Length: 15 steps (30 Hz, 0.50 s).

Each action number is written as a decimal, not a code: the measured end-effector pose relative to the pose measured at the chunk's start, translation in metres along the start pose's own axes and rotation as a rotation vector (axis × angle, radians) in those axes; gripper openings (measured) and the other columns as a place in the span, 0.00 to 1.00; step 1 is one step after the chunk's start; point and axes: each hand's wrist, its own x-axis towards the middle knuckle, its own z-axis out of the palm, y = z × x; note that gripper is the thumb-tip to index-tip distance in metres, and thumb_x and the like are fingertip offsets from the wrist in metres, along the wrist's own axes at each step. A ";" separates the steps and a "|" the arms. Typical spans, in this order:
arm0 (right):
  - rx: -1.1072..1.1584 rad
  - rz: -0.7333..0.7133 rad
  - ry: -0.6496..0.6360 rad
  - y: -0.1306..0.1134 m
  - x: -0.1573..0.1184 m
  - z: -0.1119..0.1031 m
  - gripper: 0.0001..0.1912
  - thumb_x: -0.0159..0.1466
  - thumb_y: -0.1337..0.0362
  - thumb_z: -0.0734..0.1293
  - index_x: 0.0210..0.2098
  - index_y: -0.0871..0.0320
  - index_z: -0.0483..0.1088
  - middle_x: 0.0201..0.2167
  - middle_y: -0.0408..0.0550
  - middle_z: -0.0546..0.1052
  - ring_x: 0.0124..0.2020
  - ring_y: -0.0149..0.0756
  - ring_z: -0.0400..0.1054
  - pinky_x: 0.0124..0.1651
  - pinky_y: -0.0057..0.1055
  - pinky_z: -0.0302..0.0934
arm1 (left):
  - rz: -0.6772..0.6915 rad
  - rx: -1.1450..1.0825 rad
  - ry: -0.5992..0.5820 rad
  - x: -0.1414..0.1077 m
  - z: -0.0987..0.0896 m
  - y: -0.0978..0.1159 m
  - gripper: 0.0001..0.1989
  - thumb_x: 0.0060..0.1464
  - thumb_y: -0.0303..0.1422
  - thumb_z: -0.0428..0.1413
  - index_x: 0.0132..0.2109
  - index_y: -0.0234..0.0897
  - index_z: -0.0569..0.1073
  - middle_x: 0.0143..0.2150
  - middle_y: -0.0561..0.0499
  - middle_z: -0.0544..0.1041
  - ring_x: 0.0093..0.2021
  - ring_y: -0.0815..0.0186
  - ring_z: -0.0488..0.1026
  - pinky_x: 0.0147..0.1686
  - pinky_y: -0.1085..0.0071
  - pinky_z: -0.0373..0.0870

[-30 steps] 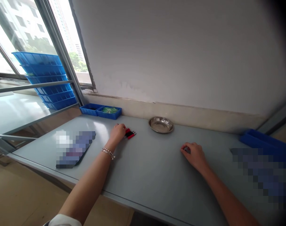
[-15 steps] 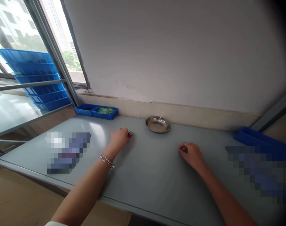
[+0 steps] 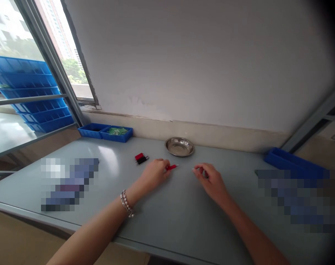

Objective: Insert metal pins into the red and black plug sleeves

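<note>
On grey tabletop by pale wall, red and black pieces.

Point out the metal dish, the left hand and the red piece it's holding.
Metal dish [image 3: 180, 149], head view: bare bottom.
Left hand [image 3: 155, 172], head view: its back.
Red piece [image 3: 171, 167], head view: exposed side.

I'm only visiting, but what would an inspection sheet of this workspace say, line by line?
Surface: grey table, light glare at left.
Job's things: held red piece; another red piece and a black piece lying together; steel dish near the wall.
Clutter: left item and right item, both too pixelated to identify.
Grippers: bare hands; left hand grips red; right hand is curled, contents unclear.
Cables: nothing seen.
Surroundings: bin stack and window, left.
</note>
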 end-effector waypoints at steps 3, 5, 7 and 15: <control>0.065 -0.054 -0.116 -0.016 -0.006 0.006 0.17 0.62 0.53 0.55 0.28 0.56 0.67 0.24 0.44 0.70 0.30 0.34 0.63 0.34 0.30 0.57 | 0.154 -0.129 -0.008 -0.007 0.006 0.019 0.09 0.53 0.33 0.48 0.39 0.36 0.70 0.33 0.48 0.74 0.31 0.66 0.70 0.30 0.73 0.63; 0.067 -0.054 -0.134 -0.020 -0.008 0.009 0.17 0.62 0.54 0.54 0.24 0.56 0.64 0.23 0.44 0.69 0.29 0.33 0.62 0.33 0.29 0.56 | 0.206 -0.179 -0.007 -0.011 0.007 0.027 0.09 0.54 0.33 0.48 0.38 0.35 0.70 0.32 0.48 0.73 0.29 0.68 0.69 0.28 0.74 0.63; 0.061 0.005 -0.091 -0.019 -0.008 0.010 0.17 0.62 0.53 0.55 0.23 0.56 0.60 0.21 0.42 0.67 0.26 0.32 0.61 0.30 0.28 0.55 | 0.240 -0.218 0.016 -0.012 0.008 0.031 0.09 0.54 0.32 0.48 0.38 0.34 0.70 0.33 0.48 0.73 0.28 0.69 0.68 0.28 0.75 0.64; 0.193 0.131 -0.211 -0.014 -0.005 0.002 0.21 0.62 0.51 0.53 0.19 0.56 0.55 0.15 0.38 0.59 0.18 0.28 0.53 0.23 0.26 0.49 | 0.301 -0.309 0.113 -0.013 0.009 0.029 0.09 0.55 0.31 0.47 0.41 0.34 0.70 0.36 0.47 0.72 0.29 0.70 0.69 0.31 0.74 0.66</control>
